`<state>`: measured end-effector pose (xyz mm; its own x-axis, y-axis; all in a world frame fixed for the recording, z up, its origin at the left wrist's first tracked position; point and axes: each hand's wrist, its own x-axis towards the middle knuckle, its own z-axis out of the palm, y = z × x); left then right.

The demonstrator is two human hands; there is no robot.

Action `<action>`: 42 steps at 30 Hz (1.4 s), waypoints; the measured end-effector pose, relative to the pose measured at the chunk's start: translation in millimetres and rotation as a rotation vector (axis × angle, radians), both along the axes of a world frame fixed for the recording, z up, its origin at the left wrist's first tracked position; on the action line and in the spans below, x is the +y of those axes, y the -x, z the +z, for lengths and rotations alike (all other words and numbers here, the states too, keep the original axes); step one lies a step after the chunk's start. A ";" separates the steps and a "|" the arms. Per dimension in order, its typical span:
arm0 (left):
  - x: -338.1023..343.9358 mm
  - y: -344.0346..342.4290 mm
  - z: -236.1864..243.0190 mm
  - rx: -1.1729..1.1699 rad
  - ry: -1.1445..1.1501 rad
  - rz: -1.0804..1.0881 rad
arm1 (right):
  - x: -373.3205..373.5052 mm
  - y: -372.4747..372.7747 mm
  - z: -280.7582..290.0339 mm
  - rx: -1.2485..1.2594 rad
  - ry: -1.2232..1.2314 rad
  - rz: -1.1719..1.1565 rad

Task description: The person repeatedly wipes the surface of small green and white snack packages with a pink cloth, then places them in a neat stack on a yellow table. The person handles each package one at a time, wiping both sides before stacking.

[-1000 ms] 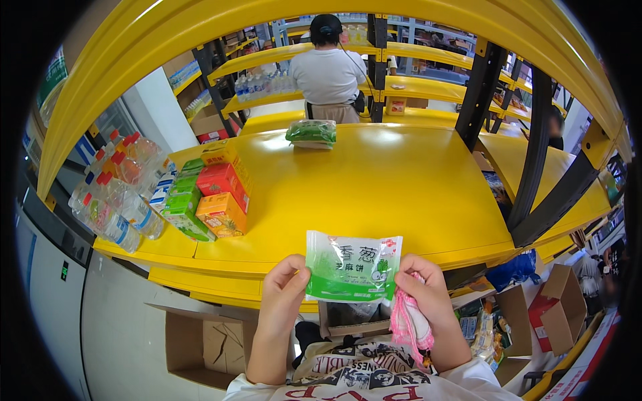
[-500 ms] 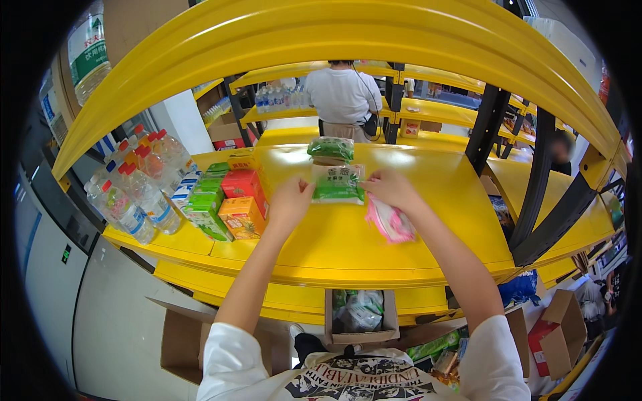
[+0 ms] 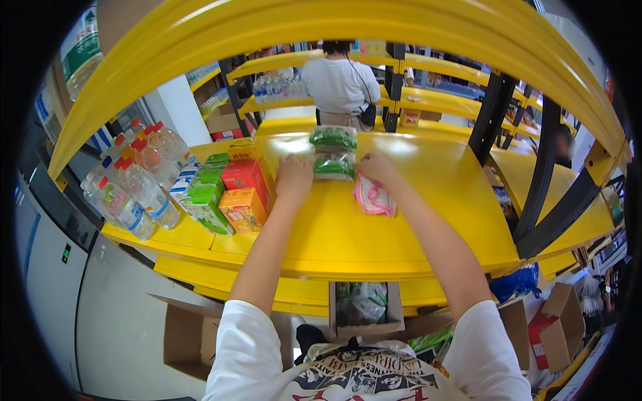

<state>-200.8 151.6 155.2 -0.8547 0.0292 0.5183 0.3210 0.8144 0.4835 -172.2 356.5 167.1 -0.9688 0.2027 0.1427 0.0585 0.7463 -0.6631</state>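
Note:
Two green-and-white snack packets lie one behind the other on the yellow shelf, the far one (image 3: pixel 332 138) and the nearer one (image 3: pixel 334 167). My left hand (image 3: pixel 294 179) is at the nearer packet’s left side, its fingers curled; what they hold, if anything, is hidden. My right hand (image 3: pixel 378 171), at that packet’s right side, grips a pink-edged white cloth (image 3: pixel 374 198) that drapes onto the shelf. Coloured drink cartons (image 3: pixel 242 210) stand just left of my left hand.
Clear bottles (image 3: pixel 150 187) crowd the shelf’s left end. A curved yellow beam (image 3: pixel 321 20) arches overhead, with dark uprights (image 3: pixel 538 180) at right. A person in white (image 3: pixel 341 83) stands beyond the shelf. Open cardboard boxes (image 3: pixel 184 334) sit below.
The packet I held low in front of me has moved forward onto the shelf, before the other packet. Both hands reached forward with it, and the cloth now rests partly on the shelf.

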 end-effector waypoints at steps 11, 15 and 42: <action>-22.7 -257.0 -8.3 -0.885 -0.337 -0.952 | -33.7 -262.4 -2.5 -0.433 0.518 0.665; 8.7 -260.3 -135.6 -1.024 -1.019 -0.388 | -43.7 -252.5 -95.1 -0.330 0.438 0.313; -9.1 -301.0 145.2 -0.328 -1.340 -1.707 | -45.1 -292.2 11.5 -0.456 0.664 0.992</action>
<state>100.2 142.5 300.5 -0.4437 0.4859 0.7530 -0.0242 -0.8465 0.5319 120.0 311.4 178.7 -0.6795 -0.7280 -0.0913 -0.0115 0.1350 -0.9908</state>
